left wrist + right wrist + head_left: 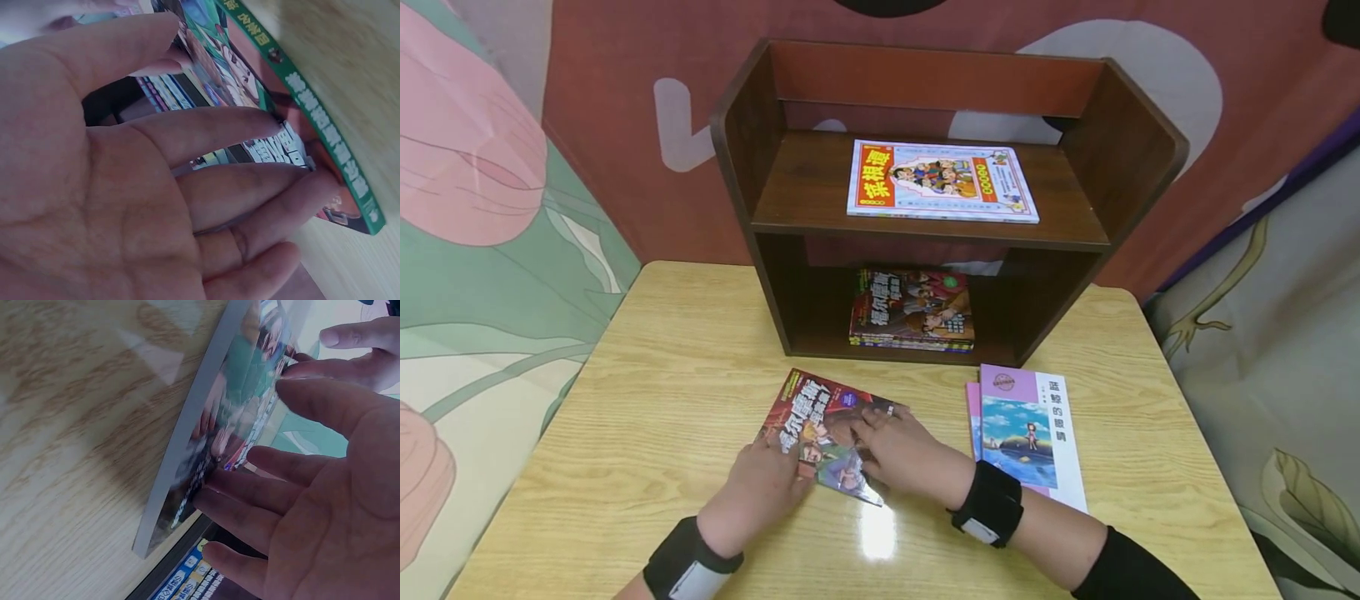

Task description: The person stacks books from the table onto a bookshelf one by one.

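Observation:
A dark red comic book (811, 402) with white title lettering lies flat and slightly turned on the table in front of the shelf. My left hand (758, 485) rests on its left edge, fingers extended. On the right part of the cover lie the fingers of my right hand (912, 450). In the left wrist view, the fingertips touch the cover beside the green spine (334, 140). The right wrist view has nearly straight fingers (247, 509) against the cover, near the pale page edge (181, 434).
A dark brown two-tier shelf (925, 236) stands behind. Its upper board holds a light blue book (940, 181), its lower one a stack of comics (912, 310). Right of my right hand lie overlapping pink and white books (1026, 433) on the wooden table (647, 400).

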Demonstrator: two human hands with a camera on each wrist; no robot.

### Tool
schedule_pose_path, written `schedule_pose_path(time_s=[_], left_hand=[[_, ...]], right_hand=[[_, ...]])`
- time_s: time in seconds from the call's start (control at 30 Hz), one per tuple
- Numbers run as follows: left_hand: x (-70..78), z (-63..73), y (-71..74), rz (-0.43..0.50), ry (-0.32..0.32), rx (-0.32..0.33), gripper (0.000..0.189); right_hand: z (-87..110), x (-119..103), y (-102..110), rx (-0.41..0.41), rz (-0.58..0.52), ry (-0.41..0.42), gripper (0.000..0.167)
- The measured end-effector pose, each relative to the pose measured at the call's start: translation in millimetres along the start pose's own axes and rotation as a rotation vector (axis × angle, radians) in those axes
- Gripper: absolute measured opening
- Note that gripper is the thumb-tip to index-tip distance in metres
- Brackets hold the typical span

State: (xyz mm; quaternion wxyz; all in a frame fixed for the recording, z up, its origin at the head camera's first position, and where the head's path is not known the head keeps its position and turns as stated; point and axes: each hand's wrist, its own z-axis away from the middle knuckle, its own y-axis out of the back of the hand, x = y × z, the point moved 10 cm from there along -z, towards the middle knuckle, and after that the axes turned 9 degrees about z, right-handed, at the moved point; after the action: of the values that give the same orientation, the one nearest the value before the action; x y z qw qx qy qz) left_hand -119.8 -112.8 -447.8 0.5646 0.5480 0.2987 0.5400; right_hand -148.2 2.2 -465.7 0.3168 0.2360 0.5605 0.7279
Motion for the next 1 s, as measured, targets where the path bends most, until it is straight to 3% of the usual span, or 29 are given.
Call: schedule_pose_path(time_s=[0.23, 0.37, 0.53, 0.67, 0.87, 1.0], left_hand=[[12.1, 0.2, -9.1, -0.052, -0.001, -0.086, 0.060], [19.3, 0.2, -10.8, -0.089, -0.019, -0.096, 0.057], [16.8, -0.8, -9.1, -0.052, -0.004, -0.076, 0.053], [12.8, -1.5, -5.1, 0.016, 0.004, -0.045, 0.053], [7.4, -3.7, -3.2, 0.100, 0.014, -0.046, 0.068], [4.1, -7.2, -6.9, 0.125, 0.004, -0.062, 0.072]], right_hand=[[2.3, 2.6, -8.1, -0.079, 0.019, -0.022, 0.102], [3.8, 2.4, -11.8, -0.115, 0.049, -0.039, 0.115], [0.6, 1.9, -10.6, -0.093, 0.106, -0.027, 0.105], [-1.5, 1.7, -8.5, -0.070, 0.061, -0.016, 0.093], [-2.3, -1.0, -9.0, -0.072, 0.011, -0.004, 0.102], [0.1, -2.2, -4.7, -0.071, -0.013, 0.023, 0.097]])
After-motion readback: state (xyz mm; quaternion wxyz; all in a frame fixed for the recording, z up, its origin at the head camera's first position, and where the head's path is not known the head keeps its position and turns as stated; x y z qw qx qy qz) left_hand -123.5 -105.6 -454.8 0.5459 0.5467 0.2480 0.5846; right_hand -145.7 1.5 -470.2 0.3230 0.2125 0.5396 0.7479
